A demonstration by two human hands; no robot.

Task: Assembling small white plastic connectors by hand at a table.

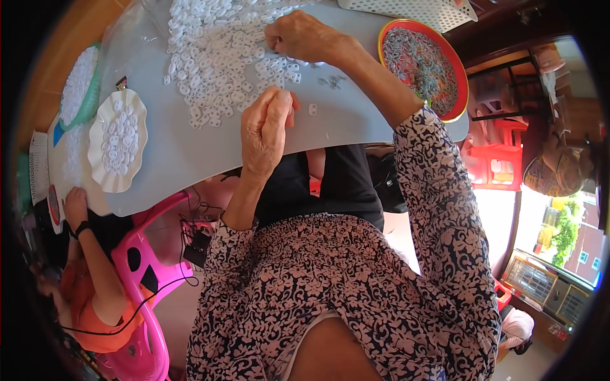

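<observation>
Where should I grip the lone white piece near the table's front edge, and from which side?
Probably pinch the lone white piece by its left and right edges, coming from above and the near side: it lies flat on the gray tabletop, with the left hand to its left.

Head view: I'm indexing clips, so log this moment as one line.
left hand: curled, contents unclear | right hand: at white pieces | red bowl: grey pieces, right | scalloped dish: white pieces, left

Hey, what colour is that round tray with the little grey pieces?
The tray is red with a yellow rim, clearest in the head view.
</observation>
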